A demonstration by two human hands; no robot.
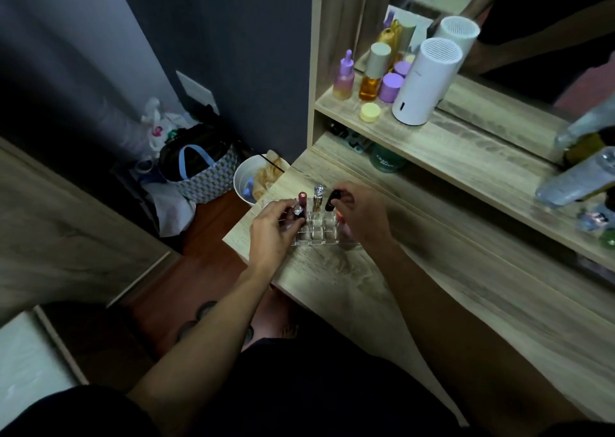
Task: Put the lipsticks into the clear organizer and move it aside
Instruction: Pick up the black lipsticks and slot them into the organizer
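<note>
The clear organizer (319,233) stands on the wooden desk (382,270) near its left edge. A red lipstick (302,200) and a clear-capped gold one (318,197) stand upright in its back cells. My left hand (271,228) grips a silver-topped dark lipstick (298,215) over the organizer's left cells. My right hand (361,212) holds a black lipstick (332,200) above the right side. An orange-pink lipstick (340,218) shows under my right hand, partly hidden.
A shelf (432,137) above the desk carries purple jars, an amber bottle and a white cylinder (424,82) before a mirror. Clear bottles lie at the far right. On the floor to the left stand a white bin (248,178) and a patterned bag (206,173).
</note>
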